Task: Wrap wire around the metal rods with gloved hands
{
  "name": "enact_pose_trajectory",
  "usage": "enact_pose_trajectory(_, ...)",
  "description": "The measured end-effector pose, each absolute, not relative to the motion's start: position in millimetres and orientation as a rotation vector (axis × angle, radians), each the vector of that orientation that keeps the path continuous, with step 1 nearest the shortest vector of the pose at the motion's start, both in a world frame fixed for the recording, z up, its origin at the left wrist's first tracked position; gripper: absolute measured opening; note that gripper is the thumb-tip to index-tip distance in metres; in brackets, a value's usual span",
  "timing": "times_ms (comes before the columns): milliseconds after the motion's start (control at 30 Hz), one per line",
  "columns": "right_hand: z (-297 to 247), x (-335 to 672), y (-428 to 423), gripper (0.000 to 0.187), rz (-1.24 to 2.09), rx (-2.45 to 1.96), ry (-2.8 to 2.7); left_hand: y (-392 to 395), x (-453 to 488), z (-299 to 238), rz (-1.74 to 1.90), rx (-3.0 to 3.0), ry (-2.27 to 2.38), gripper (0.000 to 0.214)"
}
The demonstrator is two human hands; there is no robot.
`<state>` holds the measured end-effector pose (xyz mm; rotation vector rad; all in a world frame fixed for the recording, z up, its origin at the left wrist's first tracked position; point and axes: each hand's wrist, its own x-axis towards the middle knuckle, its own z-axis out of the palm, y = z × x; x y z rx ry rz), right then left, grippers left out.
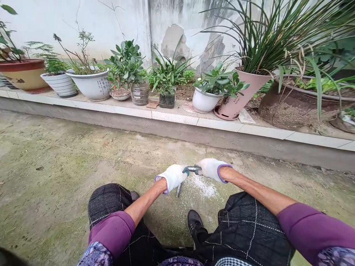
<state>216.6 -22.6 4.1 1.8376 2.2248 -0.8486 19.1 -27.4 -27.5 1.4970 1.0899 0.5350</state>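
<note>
My left hand, in a white glove with green fingertips, is closed on one end of a short, silvery ribbed metal rod. My right hand, gloved the same way, grips the other end, so the rod lies roughly level between them. Below my left hand a grey metal piece slants downward; whether it joins the rod or is separate I cannot tell. Under both hands, white crumbs are scattered over the concrete ground.
Beyond my hands runs a low tiled ledge with potted plants, among them a white pot, a tilted pink pot and a large brown pot. My dark shoe stands close below the crumbs.
</note>
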Motion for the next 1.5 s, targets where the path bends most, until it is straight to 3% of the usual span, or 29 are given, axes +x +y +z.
enact_pose_trajectory(100, 25, 212, -6, 0.011, -0.716, 1.991, 2.333, -18, 13, -19, 0.626, 1.39, 1.099, 0.012)
enact_pose_trajectory(200, 44, 195, -3, 0.017, -1.269, 2.22, 2.317, -10, 6, -4, 0.809, 1.232, 1.051, 0.018)
enact_pose_trajectory(333, 56, 168, -8, 0.025, -2.065, 2.153, 2.183, 0, -8, 17, 0.948, 1.249, 1.05, 0.021)
enact_pose_trajectory(500, 57, 147, -1, 0.038, -2.499, 2.014, 2.139, 16, -36, 37, 0.927, 1.303, 1.05, 0.029)
enact_pose_trajectory(600, 51, 132, 4, 0.028, -2.415, 2.088, 2.152, 23, -41, 47, 0.877, 1.253, 0.94, 0.039)
enact_pose_trajectory(833, 36, 128, 24, 0.008, -1.729, 2.113, 2.705, 29, -33, 45, 0.993, 1.042, 1.091, 0.043)
enact_pose_trajectory(967, 28, 146, 48, 0.016, -2.107, 2.208, 2.59, 31, -47, 48, 0.781, 0.939, 1.03, 0.055)
enact_pose_trajectory(1067, 13, 137, 55, 0.004, -2.51, 1.837, 2.363, 30, -49, 51, 0.628, 0.913, 0.9, 0.054)
enact_pose_trajectory(1200, 0, 124, 51, 0.029, -2.758, 1.282, 2.034, 31, -45, 50, 0.604, 0.947, 0.756, 0.057)
enact_pose_trajectory(1333, 14, 145, 43, 0.035, -2.707, 1.289, 2.081, 34, -48, 54, 0.658, 0.976, 0.804, 0.051)
enact_pose_trajectory(1500, 46, 174, 24, 0.018, -2.273, 1.729, 2.239, 32, -52, 59, 0.595, 1.002, 0.935, 0.042)
